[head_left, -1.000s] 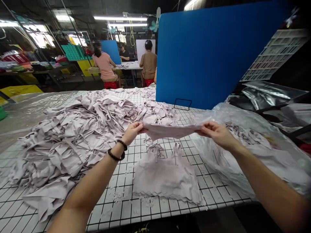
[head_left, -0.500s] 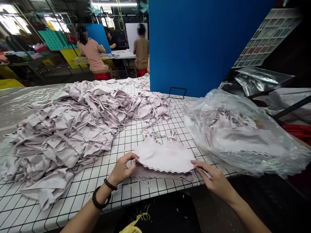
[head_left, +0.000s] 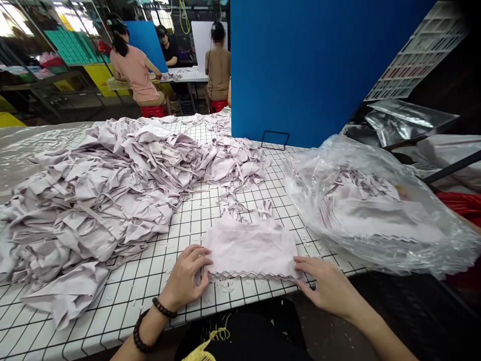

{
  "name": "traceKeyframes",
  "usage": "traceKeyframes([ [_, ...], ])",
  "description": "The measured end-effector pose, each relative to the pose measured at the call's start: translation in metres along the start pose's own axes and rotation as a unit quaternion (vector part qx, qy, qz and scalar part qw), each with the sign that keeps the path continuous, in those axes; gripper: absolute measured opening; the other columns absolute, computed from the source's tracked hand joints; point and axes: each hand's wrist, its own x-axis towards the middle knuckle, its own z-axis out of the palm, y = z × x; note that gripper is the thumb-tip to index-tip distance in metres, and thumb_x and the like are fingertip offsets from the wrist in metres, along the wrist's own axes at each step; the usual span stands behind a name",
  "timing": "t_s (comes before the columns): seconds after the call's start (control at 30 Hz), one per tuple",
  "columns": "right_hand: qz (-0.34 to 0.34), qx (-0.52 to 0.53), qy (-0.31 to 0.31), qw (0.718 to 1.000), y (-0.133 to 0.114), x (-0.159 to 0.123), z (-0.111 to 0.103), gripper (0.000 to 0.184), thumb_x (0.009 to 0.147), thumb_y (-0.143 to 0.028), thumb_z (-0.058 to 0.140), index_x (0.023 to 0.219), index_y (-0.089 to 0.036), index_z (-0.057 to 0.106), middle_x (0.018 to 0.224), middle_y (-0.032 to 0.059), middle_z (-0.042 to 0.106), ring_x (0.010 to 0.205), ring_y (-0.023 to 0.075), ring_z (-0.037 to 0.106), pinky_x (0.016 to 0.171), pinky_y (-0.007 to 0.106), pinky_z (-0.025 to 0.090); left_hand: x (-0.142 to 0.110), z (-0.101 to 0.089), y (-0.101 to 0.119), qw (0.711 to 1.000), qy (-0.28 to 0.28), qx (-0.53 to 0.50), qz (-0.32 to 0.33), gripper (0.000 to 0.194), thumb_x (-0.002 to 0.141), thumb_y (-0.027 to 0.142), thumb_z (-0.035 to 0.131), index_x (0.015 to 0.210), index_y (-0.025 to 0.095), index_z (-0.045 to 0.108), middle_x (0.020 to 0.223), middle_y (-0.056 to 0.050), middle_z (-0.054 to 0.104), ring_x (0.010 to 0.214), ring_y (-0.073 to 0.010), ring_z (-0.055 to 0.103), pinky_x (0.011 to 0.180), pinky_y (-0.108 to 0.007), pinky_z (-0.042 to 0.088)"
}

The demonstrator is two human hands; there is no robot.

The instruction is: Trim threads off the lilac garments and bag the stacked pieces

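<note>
You've no readable txt, labels, brands, nos. or signs in view. There's a small red/yellow patch (head_left: 404, 193) at the clear plastic bag (head_left: 454, 253) on your R side, but it's too blurred to tell if it's print.
</note>
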Motion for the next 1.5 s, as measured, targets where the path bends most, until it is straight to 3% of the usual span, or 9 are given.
traceKeyframes([
  [0.2,0.015,-0.055,0.045,0.997,-0.018,0.109,-0.011,0.026,0.089,-0.017,0.040,0.108,-0.017,0.059,0.105,0.0100,0.065,0.098,0.0220,0.058,0.084,0.033,0.045,0.062,0.023,0.071,0.979,-0.043,-0.200,-0.027,0.028,0.079,0.014,0.048,0.101,0.020,0.064,0.106,-0.007,0.062,0.105,-0.0215,0.053,0.095,-0.040,0.043],
  [0.33,0.027,-0.060,-0.047,0.997,-0.028,0.188,0.015,0.031,0.085,-0.006,0.038,0.107,-0.015,0.058,0.103,0.0134,0.063,0.103,0.0264,0.055,0.086,0.038,0.039,0.119,0.077,0.086,0.810,-0.221,-0.510,-0.187,0.028,0.077,0.013,0.049,0.102,0.014,0.062,0.106,-0.010,0.066,0.091,-0.0183,0.063,0.085,-0.034,0.049],
  [0.5,0.132,0.053,-0.110,0.984,-0.014,0.231,0.027,0.019,0.081,-0.009,0.049,0.095,-0.013,0.061,0.101,0.0153,0.064,0.097,0.0246,0.058,0.077,0.032,0.042,0.140,0.109,0.061,0.597,-0.196,-0.711,-0.316,0.046,0.074,0.011,0.058,0.119,0.010,0.049,0.116,-0.017,0.061,0.099,-0.0186,0.064,0.096,-0.035,0.043],
  [0.63,0.147,0.172,-0.184,0.956,0.021,0.248,0.009,0.017,0.080,-0.028,0.058,0.082,-0.013,0.065,0.076,0.0066,0.065,0.060,0.0119,0.056,0.050,0.021,0.037,0.136,0.108,0.049,0.535,-0.209,-0.758,-0.310,0.058,0.071,0.013,0.065,0.124,0.011,0.044,0.123,-0.018,0.058,0.106,-0.0208,0.061,0.100,-0.036,0.040],
  [0.73,0.176,0.430,-0.192,0.864,0.043,0.255,-0.005,0.025,0.076,-0.036,0.064,0.082,-0.012,0.065,0.071,0.0035,0.060,0.053,0.0077,0.047,0.043,0.019,0.031,0.137,0.108,0.048,0.519,-0.214,-0.766,-0.315,0.062,0.067,0.007,0.065,0.125,0.012,0.043,0.125,-0.018,0.057,0.108,-0.0212,0.061,0.101,-0.035,0.039],
  [0.87,0.221,0.659,-0.149,0.704,0.053,0.258,-0.016,0.021,0.069,-0.028,0.073,0.080,-0.013,0.064,0.067,0.0001,0.057,0.060,0.0082,0.050,0.051,0.019,0.039,0.140,0.110,0.048,0.511,-0.211,-0.767,-0.325,0.065,0.064,0.004,0.063,0.126,0.012,0.042,0.125,-0.018,0.057,0.109,-0.0217,0.060,0.099,-0.034,0.040],
  [1.1,0.257,0.751,-0.107,0.598,0.048,0.263,-0.026,0.010,0.073,-0.018,0.068,0.077,-0.013,0.060,0.073,0.0016,0.061,0.068,0.0098,0.057,0.067,0.024,0.049,0.139,0.108,0.047,0.520,-0.213,-0.761,-0.325,0.062,0.066,0.008,0.065,0.124,0.013,0.043,0.124,-0.016,0.058,0.109,-0.0209,0.060,0.098,-0.033,0.041],
  [1.33,0.184,0.660,-0.155,0.711,0.042,0.249,-0.047,0.023,0.070,-0.026,0.074,0.079,-0.012,0.058,0.074,0.0013,0.060,0.045,0.0012,0.032,0.038,0.017,0.020,0.138,0.105,0.052,0.564,-0.158,-0.753,-0.300,0.061,0.075,0.021,0.066,0.128,0.013,0.037,0.121,-0.018,0.055,0.098,-0.0186,0.063,0.093,-0.034,0.045],
  [1.5,0.142,0.572,-0.245,0.770,0.036,0.226,-0.060,0.025,0.071,-0.031,0.073,0.078,-0.012,0.058,0.061,-0.0010,0.056,0.045,0.0030,0.033,0.041,0.018,0.020,0.153,0.078,0.058,0.794,0.048,-0.574,-0.195,0.066,0.086,0.040,0.054,0.142,0.029,0.021,0.143,-0.013,0.029,0.094,-0.0140,0.054,0.082,-0.030,0.048],
])
